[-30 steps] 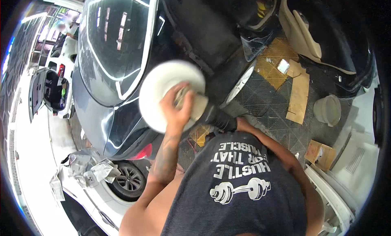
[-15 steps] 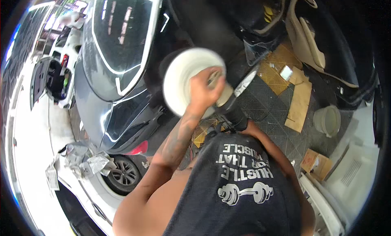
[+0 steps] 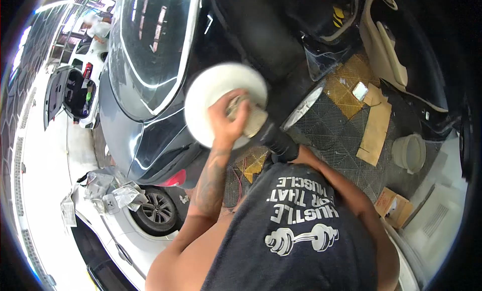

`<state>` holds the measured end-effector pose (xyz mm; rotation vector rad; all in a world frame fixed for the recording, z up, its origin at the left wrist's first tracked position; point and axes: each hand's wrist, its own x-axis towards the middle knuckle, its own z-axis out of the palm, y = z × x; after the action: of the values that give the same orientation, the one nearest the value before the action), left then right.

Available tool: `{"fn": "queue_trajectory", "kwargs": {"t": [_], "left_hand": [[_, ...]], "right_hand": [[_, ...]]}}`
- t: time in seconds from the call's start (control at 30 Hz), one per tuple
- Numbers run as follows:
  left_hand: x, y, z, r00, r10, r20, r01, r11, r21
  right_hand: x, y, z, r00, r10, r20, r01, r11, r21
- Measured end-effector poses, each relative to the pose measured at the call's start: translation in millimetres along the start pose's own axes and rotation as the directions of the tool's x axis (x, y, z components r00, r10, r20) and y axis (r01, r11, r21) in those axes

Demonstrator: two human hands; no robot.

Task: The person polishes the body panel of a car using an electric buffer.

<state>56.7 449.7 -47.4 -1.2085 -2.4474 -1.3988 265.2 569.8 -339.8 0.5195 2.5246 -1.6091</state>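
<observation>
A car polisher with a large round white pad (image 3: 201, 108) is pressed to, or held close against, the dark car's (image 3: 186, 135) rear side; I cannot tell whether it touches. My left hand (image 3: 228, 115) is wrapped over the polisher's pale, worn head (image 3: 253, 121), behind the pad. At the rear end of its black body (image 3: 279, 144) is my right hand (image 3: 305, 158), close to my shirt. Its fingers are partly hidden, but they close round the body. The pad's face is turned away from me.
An open car door (image 3: 396, 65) stands at the right. On the grid-tiled floor lie cardboard (image 3: 375, 133) and a small box (image 3: 392, 206), with a bucket (image 3: 409, 153) nearby. A white car with newspaper (image 3: 108, 190) on it is at left. A person (image 3: 98, 27) is far back.
The polisher and my left hand have moved left and slightly down along the car. My right hand keeps its hold at the rear of the tool. The view has shifted a little.
</observation>
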Motion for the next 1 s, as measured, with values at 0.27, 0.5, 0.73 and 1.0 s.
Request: {"fn": "queue_trajectory", "kwargs": {"t": [0.27,0.5,0.73,1.0], "left_hand": [[-70.7,-13.3,-34.0,0.960,-0.106,-0.259,0.071,0.988,-0.140],[-13.5,6.6,12.9,0.996,-0.092,0.004,0.092,0.994,-0.058],[50.8,18.0,79.1,0.992,0.062,0.110,-0.046,0.988,-0.145],[-7.6,-12.9,15.2,0.994,0.106,-0.018,-0.107,0.969,-0.222]], "right_hand": [[14.5,-45.8,-23.7,0.952,0.017,0.307,-0.009,1.000,-0.030],[-17.3,-6.3,-25.5,0.984,0.167,0.053,-0.164,0.984,-0.064],[-29.5,-25.2,-52.4,0.949,0.237,0.209,-0.298,0.893,0.338],[-29.1,-21.1,5.5,0.972,0.156,0.176,-0.193,0.957,0.217]]}}
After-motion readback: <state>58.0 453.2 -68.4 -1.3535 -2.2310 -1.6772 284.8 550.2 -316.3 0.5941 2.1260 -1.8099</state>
